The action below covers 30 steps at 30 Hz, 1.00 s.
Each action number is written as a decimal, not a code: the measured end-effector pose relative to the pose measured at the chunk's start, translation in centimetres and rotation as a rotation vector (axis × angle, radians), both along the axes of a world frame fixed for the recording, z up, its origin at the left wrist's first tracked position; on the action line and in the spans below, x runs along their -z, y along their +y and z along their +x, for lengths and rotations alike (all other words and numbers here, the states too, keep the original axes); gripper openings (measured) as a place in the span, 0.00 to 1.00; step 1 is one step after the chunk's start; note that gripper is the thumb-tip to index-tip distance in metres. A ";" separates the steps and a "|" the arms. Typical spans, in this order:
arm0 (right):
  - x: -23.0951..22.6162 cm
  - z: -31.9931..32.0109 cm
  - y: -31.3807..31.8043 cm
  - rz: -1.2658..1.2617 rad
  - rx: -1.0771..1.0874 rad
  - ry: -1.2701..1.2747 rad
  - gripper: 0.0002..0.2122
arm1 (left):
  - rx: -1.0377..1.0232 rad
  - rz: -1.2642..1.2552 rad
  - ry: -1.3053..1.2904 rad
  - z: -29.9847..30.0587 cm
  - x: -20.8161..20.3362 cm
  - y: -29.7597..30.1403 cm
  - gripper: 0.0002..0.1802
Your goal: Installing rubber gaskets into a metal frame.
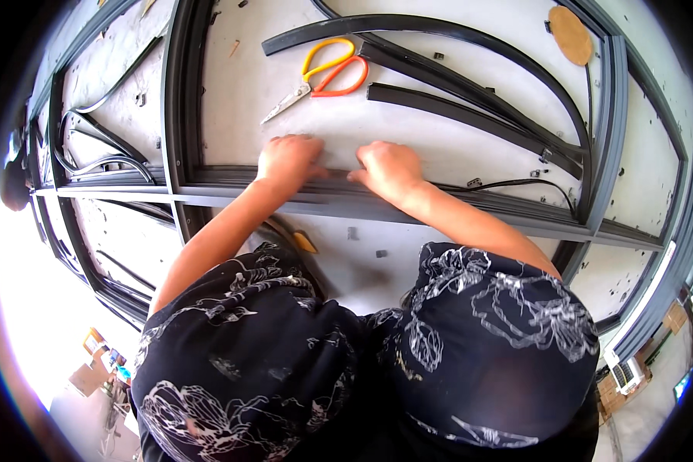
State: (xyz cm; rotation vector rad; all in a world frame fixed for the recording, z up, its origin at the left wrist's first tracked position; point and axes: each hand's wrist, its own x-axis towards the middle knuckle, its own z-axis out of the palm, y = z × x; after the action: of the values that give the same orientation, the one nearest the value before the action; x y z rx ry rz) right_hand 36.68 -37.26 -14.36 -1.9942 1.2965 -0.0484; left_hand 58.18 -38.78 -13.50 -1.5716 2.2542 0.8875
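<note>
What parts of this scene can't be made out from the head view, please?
- Fingertips of the left hand and right hand: curled over the grey frame bar, so the grip is hidden.
- Yellow object: mostly behind the left forearm.
- Small black bits on the floor: too small to identify.

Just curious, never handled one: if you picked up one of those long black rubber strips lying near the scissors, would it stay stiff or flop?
Probably floppy: the black rubber strip is long and thin, and a neighbouring strip lies in a smooth curve. Likely light, given its slim section. It seems unlikely to roll, since it lies flat on the panel.
</note>
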 end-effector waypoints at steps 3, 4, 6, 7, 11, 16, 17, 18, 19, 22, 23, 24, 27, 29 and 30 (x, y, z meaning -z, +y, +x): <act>0.1 -3.3 -0.9 0.026 -0.018 0.013 0.14 | -0.027 0.061 -0.092 1.3 -0.7 -0.7 0.17; 0.1 -5.2 -1.3 -0.003 0.014 -0.003 0.14 | -0.015 0.046 -0.137 2.1 -1.4 -0.6 0.16; -2.4 -9.9 -2.4 0.058 0.122 -0.023 0.13 | 0.084 0.032 -0.295 4.3 -2.6 -1.1 0.15; -2.8 -13.1 -2.2 0.018 0.148 -0.007 0.12 | 0.181 0.035 -0.396 5.2 -2.7 -1.7 0.15; -5.6 -20.4 -0.1 0.002 0.027 0.204 0.12 | 0.504 0.232 -0.431 3.8 -10.3 -7.2 0.16; -3.3 -23.1 1.9 -0.053 -0.112 0.117 0.11 | 0.592 0.129 -0.308 -7.4 -11.9 -9.2 0.11; -3.2 -23.1 1.9 -0.052 -0.121 0.102 0.10 | 0.604 0.160 -0.222 -9.5 -11.1 -8.9 0.10; -2.9 -23.2 2.1 -0.039 -0.113 0.097 0.10 | 0.594 0.174 -0.129 -11.3 -9.7 -8.2 0.10; -3.0 -23.0 2.0 -0.053 -0.130 0.147 0.08 | 0.579 0.192 -0.041 -12.5 -8.4 -7.1 0.09; -4.4 -21.5 0.2 0.054 -0.078 0.209 0.06 | 0.595 0.341 -0.004 -14.0 -5.8 -3.5 0.09; -5.0 -21.0 -0.7 0.150 -0.005 0.242 0.06 | 0.519 0.343 0.082 -13.6 -4.6 -1.9 0.08; -5.0 -21.4 -1.0 0.146 0.103 0.149 0.08 | 0.517 0.335 0.041 -14.3 -4.2 -0.9 0.06; -4.4 -22.1 -2.0 0.277 0.330 -0.235 0.10 | 0.495 0.270 0.068 -15.3 -3.5 0.5 0.07; -3.4 -22.1 -1.9 0.401 0.351 -0.405 0.10 | 0.461 0.204 0.126 -15.3 -3.5 0.7 0.08; -3.1 -22.1 -2.1 0.535 0.411 -0.457 0.09 | 0.554 0.127 0.196 -15.4 -3.1 0.5 0.08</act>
State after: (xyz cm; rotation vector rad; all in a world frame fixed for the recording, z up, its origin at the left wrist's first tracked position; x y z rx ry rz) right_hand 14.56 -39.39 -11.29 -1.1630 1.2300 -0.3022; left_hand 42.83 -38.27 -10.37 -0.7616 2.5100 1.0187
